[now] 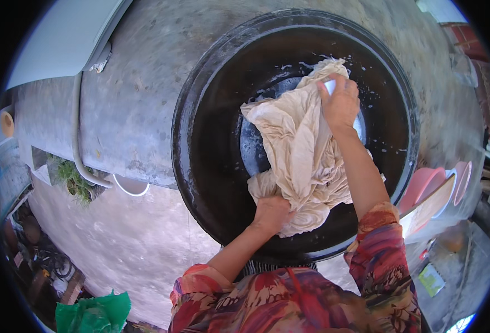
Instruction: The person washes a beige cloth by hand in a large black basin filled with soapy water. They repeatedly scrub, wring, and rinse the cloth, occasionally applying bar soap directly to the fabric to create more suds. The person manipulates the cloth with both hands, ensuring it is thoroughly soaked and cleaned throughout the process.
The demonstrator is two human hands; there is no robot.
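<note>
A large round black basin (pixel 211 200) holds water with suds and a wet, crumpled cream-coloured cloth (pixel 299 141). My left hand (pixel 271 216) grips a bunched part of the cloth near the basin's near side. Farther up and to the right, my right hand (pixel 341 102) holds a small white block (pixel 330 86) between thumb and fingers, against the upper part of the cloth. What the block is made of cannot be told. White spatters dot the basin's inner wall around the cloth.
Pink and white basins (pixel 423 185) with a board (pixel 430 204) stand at the right. A grey corrugated hose (pixel 76 120) hangs at the left beside a green plant (pixel 76 179) and a white-rimmed container (pixel 132 187). A green plastic sheet (pixel 93 314) lies at the lower left.
</note>
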